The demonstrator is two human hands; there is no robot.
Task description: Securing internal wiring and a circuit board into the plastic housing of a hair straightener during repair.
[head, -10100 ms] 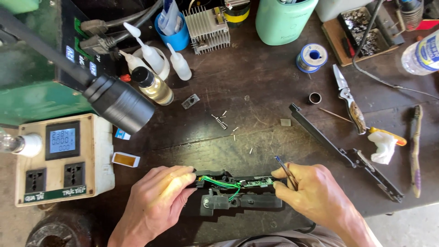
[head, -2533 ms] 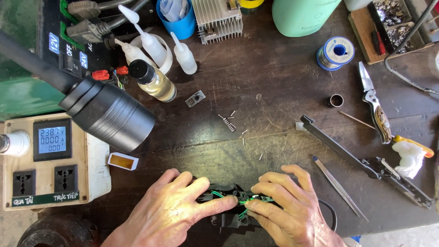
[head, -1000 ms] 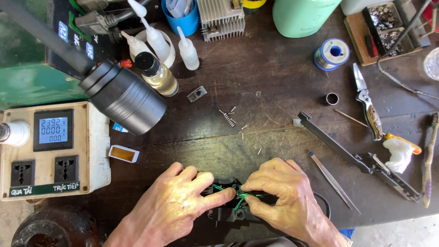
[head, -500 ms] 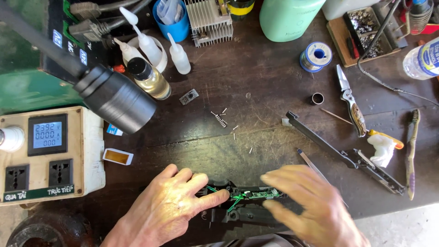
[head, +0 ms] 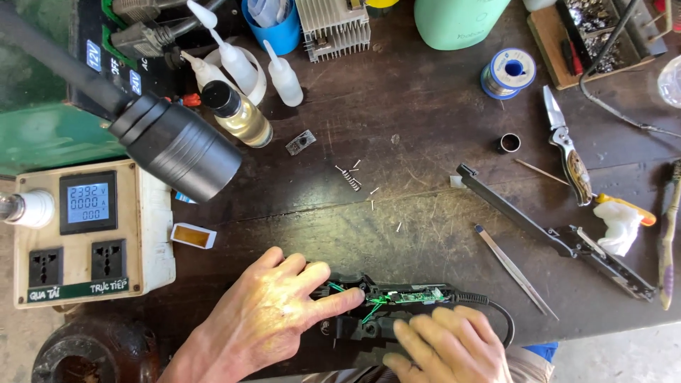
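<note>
Two bare hands at the near edge of a dark, scratched workbench (head: pixel 425 92), both on one opened black device (head: pixel 386 312).

- Device: lies flat at the bench's front edge, casing open, a narrow green circuit board (head: pixel 415 294) and green wires (head: pixel 355 298) exposed; a black cable (head: pixel 496 312) leaves its right end.
- Left hand (head: pixel 273 323): laid flat over the device's left end, forefinger stretched along the top edge beside the wires. It presses rather than grasps; fingers spread, nothing enclosed.
- Right hand (head: pixel 447 347): fingers curled over the lower right of the casing, holding it down. Whether anything sits under the palm cannot be told.
- Progress, as judged: casing already opened and the board reachable; a long black strip part (head: pixel 539 227) lies apart to the right, and a small spring (head: pixel 347 177) with loose pins rests mid-bench, so refitting looks not yet done. Tweezers (head: pixel 514 269) lie unused near the right hand.
- Other items: black lamp head (head: pixel 177 145), power meter box with sockets (head: pixel 89 234), squeeze bottles (head: pixel 237 64), solder reel (head: pixel 507 71), folding knife (head: pixel 567 152).
- Hidden or unclear: the device's left end and lower casing under the hands; both wrists cut off by the frame; the wire ends' joints too small to read.
</note>
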